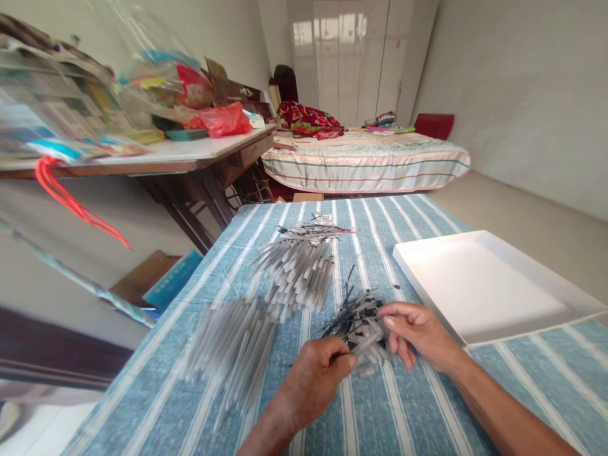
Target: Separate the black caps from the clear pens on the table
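My left hand (316, 377) is closed, thumb against index finger, on one end of a short translucent plastic tube (367, 344). Just to the right, my right hand (422, 332) has its thumb and index finger pinched together near the tube's far end. What lies between those fingertips is too small to make out. Under and behind both hands is a loose pile of thin black sticks (354, 310) mixed with short clear pieces. Long translucent tubes (232, 354) lie in a bundle left of my left hand, and a second bundle of tubes (301, 272) sits farther back.
A blue-and-white striped cloth (375, 418) covers the table. At the right stands a shallow white box lid (513, 285). A side table (223, 145) with bags rises at the left, a red cord (80, 206) hanging from it. Beyond the table is a bed (370, 158).
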The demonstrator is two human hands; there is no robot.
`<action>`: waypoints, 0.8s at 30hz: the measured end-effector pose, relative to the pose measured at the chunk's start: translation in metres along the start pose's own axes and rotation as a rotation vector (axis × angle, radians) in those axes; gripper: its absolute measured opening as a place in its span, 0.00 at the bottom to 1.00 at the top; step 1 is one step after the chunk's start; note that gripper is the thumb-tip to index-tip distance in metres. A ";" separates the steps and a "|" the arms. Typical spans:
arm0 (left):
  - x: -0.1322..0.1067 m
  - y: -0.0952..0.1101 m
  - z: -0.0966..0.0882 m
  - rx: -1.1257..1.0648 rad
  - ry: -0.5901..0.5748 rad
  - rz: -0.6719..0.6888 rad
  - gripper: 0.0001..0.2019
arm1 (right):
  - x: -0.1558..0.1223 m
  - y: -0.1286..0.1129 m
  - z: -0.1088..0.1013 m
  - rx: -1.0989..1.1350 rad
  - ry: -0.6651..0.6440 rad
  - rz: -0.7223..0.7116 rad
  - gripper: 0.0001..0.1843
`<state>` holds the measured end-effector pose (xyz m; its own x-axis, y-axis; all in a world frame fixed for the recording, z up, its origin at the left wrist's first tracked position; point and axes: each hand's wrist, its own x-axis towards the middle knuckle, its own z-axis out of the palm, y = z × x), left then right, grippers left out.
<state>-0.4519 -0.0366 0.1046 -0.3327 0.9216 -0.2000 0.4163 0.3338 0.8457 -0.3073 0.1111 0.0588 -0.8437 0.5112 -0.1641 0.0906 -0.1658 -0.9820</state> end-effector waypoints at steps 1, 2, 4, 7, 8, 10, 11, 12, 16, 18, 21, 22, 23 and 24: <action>0.000 0.000 0.002 0.006 0.006 0.006 0.10 | -0.001 0.002 0.002 -0.015 -0.022 -0.004 0.18; 0.000 0.000 0.004 0.013 0.008 0.012 0.10 | -0.001 0.003 0.004 -0.030 -0.044 -0.011 0.17; 0.001 -0.001 0.006 0.026 0.001 0.018 0.10 | -0.003 0.003 0.005 -0.053 -0.068 -0.028 0.19; 0.001 -0.003 -0.005 0.022 -0.069 -0.003 0.09 | -0.002 -0.002 -0.001 -0.050 -0.013 -0.045 0.19; 0.000 -0.005 -0.014 0.013 -0.102 -0.018 0.09 | -0.001 -0.004 -0.004 -0.029 0.033 -0.054 0.19; -0.003 -0.010 -0.036 0.000 -0.146 -0.048 0.09 | 0.001 -0.008 -0.011 0.040 0.157 -0.079 0.18; -0.005 -0.014 -0.048 -0.003 -0.146 -0.058 0.08 | 0.003 -0.009 -0.013 0.079 0.217 -0.088 0.18; -0.007 -0.018 -0.060 -0.002 -0.127 -0.068 0.08 | 0.004 -0.009 -0.016 0.111 0.262 -0.092 0.18; -0.009 -0.032 -0.084 -0.076 0.100 -0.122 0.08 | 0.010 -0.002 -0.018 0.111 0.295 -0.050 0.19; -0.006 -0.030 -0.076 -0.204 0.225 -0.087 0.08 | 0.012 0.001 -0.017 0.056 0.315 -0.033 0.19; 0.003 -0.015 -0.046 -0.512 0.258 0.055 0.06 | 0.009 0.002 -0.011 -0.060 0.426 -0.102 0.18; 0.006 -0.008 -0.033 -0.629 0.228 0.097 0.06 | 0.006 0.001 -0.007 -0.103 0.439 -0.147 0.18; 0.008 0.001 -0.021 -0.742 0.196 0.125 0.05 | 0.002 0.000 -0.001 -0.152 0.412 -0.197 0.17; 0.010 0.009 -0.009 -0.843 0.167 0.143 0.05 | -0.003 -0.001 0.005 -0.201 0.346 -0.247 0.15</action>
<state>-0.4589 -0.0258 0.1144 -0.4724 0.8802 -0.0448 -0.2796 -0.1015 0.9547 -0.3076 0.1054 0.0611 -0.6302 0.7714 0.0886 0.0389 0.1454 -0.9886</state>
